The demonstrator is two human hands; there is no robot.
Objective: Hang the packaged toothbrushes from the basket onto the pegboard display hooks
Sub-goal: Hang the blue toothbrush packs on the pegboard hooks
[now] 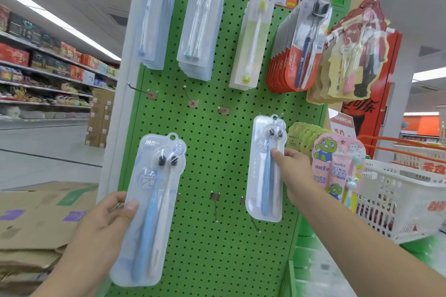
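A green pegboard [207, 132] stands in front of me. My left hand [106, 219] grips a clear pack with a blue and a white toothbrush [152, 205], held in front of the board's lower left. My right hand [293, 164] pinches a matching toothbrush pack [264, 171] whose top hole sits at a hook [280, 116] on the board's right side. Bare hooks [190, 97] stick out in the middle row, and another bare hook [215, 207] juts out lower down. The white basket [395, 200] is at the right.
Upper hooks carry several toothbrush packs [202, 19], red Colgate packs [294, 55] and price tags. Kids' toothpaste packs [335, 164] hang right of my right hand. Flattened cardboard [36, 219] lies at the lower left. A store aisle with shelves [48, 67] runs off to the left.
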